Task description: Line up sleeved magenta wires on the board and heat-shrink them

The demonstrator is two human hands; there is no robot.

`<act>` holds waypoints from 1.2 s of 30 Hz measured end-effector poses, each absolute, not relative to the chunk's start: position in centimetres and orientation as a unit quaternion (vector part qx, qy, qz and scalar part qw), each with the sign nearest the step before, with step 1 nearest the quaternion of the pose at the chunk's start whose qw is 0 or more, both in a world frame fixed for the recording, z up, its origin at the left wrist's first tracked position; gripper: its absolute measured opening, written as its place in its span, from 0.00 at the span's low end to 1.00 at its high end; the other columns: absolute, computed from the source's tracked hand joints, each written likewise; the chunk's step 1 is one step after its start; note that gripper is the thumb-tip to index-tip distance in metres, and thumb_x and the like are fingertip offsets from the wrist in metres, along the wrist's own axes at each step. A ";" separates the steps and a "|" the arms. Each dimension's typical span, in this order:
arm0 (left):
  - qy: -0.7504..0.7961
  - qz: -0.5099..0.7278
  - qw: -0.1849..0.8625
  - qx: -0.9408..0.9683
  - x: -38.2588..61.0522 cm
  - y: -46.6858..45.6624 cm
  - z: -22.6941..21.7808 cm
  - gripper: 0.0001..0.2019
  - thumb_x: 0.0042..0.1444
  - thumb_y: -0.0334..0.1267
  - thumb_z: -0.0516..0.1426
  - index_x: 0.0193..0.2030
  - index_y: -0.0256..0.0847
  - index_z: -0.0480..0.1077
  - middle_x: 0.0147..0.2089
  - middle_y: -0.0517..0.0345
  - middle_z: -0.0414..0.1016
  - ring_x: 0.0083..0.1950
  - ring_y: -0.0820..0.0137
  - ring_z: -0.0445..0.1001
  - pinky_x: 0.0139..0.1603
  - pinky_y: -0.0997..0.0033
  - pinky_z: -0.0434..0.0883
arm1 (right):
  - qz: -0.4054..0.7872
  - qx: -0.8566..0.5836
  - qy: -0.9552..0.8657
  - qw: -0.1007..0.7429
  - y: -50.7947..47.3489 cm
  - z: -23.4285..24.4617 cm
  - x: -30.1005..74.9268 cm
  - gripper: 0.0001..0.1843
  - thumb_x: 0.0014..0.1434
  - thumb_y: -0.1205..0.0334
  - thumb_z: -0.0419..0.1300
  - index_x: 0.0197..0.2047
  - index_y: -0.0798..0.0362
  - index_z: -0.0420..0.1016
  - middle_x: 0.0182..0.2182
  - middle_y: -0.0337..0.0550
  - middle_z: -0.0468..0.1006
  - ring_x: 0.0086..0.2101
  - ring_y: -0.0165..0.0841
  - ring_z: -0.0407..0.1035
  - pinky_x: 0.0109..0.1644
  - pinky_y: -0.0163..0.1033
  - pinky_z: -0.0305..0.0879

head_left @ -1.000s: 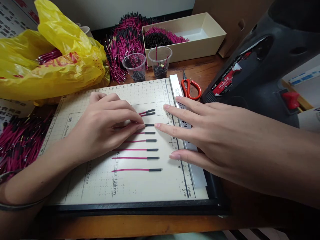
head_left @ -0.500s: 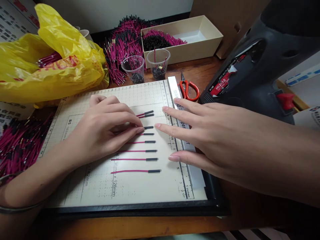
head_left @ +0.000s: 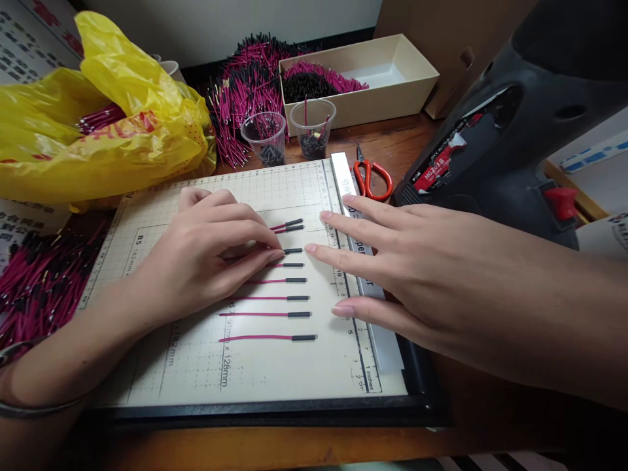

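Brown wooden table (head_left: 392,140), cluttered; a cream gridded cutting board with a black frame (head_left: 275,373) fills its front edge. On the board we count 8 thin magenta wires with black sleeved ends (head_left: 267,314), laid in parallel rows near the board's right side, sleeves pointing right.

Our left hand (head_left: 210,255) lies palm down over the upper rows, fingers curled loosely, fingertips pressing 1 wire at its black sleeve. Whether it pinches that wire, we cannot tell.

Our right hand (head_left: 407,261) rests flat, fingers spread and open, gripping nothing, on the board's right edge across the metal ruler strip (head_left: 350,196).

At the table's back edge: 2 clear plastic cups (head_left: 265,134), a beige cardboard box (head_left: 392,85), red-handled scissors (head_left: 373,176). Back left corner: a crumpled yellow plastic bag (head_left: 98,131).
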State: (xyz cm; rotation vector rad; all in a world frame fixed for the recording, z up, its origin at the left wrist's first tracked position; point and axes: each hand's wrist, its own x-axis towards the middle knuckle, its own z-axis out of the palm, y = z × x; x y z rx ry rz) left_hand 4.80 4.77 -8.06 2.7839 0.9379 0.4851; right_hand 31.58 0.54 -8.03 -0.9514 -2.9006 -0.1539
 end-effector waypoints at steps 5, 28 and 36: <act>0.313 0.164 0.078 0.932 4.8 4.9 -8.2 0.08 0.68 0.40 0.58 0.37 0.48 0.76 0.37 0.65 0.83 0.37 0.66 0.73 0.41 0.57 0.55 | -0.036 -0.307 -0.951 0.031 0.6 -8.0 31.5 0.30 0.75 0.50 0.43 0.70 0.55 0.69 0.66 0.64 0.69 0.65 0.57 0.66 0.57 0.57 0.73; 0.302 0.170 0.075 0.935 4.6 5.0 -8.4 0.08 0.69 0.39 0.57 0.39 0.47 0.77 0.38 0.64 0.84 0.37 0.65 0.72 0.41 0.58 0.55 | -0.044 -0.317 -0.946 0.042 0.4 -8.2 31.4 0.30 0.75 0.49 0.42 0.68 0.52 0.71 0.66 0.63 0.70 0.64 0.59 0.67 0.51 0.55 0.73; 0.296 0.170 0.069 0.937 4.8 5.0 -8.2 0.07 0.69 0.39 0.58 0.38 0.48 0.76 0.37 0.65 0.83 0.37 0.66 0.72 0.41 0.58 0.54 | -0.040 -0.321 -0.945 0.045 0.3 -8.1 31.4 0.30 0.75 0.48 0.43 0.68 0.51 0.72 0.65 0.63 0.71 0.63 0.59 0.68 0.50 0.56 0.74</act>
